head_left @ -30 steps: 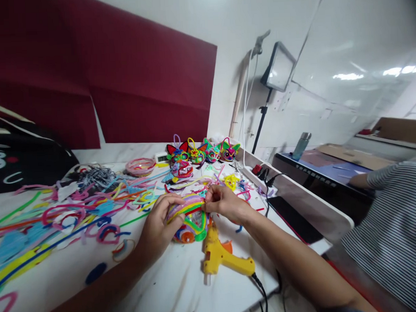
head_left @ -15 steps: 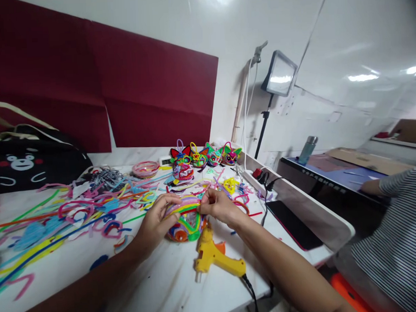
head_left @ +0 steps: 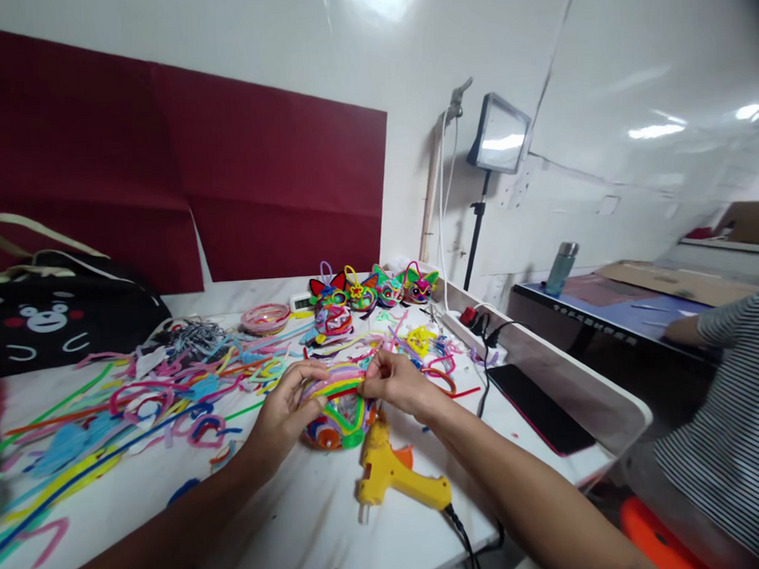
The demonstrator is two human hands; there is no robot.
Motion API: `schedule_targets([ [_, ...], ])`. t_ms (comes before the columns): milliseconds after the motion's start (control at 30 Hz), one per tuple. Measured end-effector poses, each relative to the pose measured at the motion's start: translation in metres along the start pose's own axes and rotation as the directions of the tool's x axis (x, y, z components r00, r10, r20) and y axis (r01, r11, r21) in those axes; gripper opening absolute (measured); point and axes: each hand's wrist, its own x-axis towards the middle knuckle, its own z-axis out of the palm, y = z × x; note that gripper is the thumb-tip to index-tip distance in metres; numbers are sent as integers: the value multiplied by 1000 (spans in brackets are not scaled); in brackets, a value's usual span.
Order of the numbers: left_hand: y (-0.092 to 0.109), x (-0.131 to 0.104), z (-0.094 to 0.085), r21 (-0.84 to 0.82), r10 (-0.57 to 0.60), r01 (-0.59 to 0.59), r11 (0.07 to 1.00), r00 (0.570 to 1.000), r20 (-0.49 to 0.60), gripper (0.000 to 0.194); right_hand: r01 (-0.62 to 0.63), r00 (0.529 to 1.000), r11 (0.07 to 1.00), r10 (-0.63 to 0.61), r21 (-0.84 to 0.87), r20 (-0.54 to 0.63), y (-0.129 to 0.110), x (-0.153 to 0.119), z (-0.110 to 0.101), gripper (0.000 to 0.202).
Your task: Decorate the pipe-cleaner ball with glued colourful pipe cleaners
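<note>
A round craft piece (head_left: pixel 344 418) covered in rainbow pipe cleaners sits on the white table between my hands. My left hand (head_left: pixel 297 403) grips its left side, thumb on the front and fingers over the top. At its upper right, my right hand (head_left: pixel 393 380) pinches with thumb and forefinger against the pipe-cleaner strips; the exact bit pinched is too small to make out. Just in front lies a yellow hot glue gun (head_left: pixel 388 473) on its side, nozzle close to the craft piece, touched by neither hand.
Loose pipe cleaners (head_left: pixel 97 444) spread over the left side. Several finished animal-faced pieces (head_left: pixel 389 291) stand at the back. A black phone (head_left: pixel 539 407) and a power strip (head_left: pixel 475 326) lie to the right. A co-worker in a striped top (head_left: pixel 731 428) is at another table. A black bag (head_left: pixel 60 319) stands far left.
The camera view has shifted slightly. Both hands keep nearly the same hold on the craft piece, and the glue gun lies where it was.
</note>
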Motion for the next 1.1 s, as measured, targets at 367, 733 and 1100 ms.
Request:
schedule_targets([
  [367, -23, 1, -1, -35, 32, -32, 999, 999, -4, 24, 6, 1000, 1000, -6, -9, -7, 6, 1, 2, 28],
  [733, -9, -1, -2, -23, 14, -14, 1000, 1000, 27, 23, 6, 1000, 1000, -6, 3, -6, 5, -1, 2, 27],
  [1100, -3, -1, 0, -17, 29, -28, 999, 999, 32, 22, 7, 1000, 1000, -7, 21, -6, 4, -2, 2, 24],
])
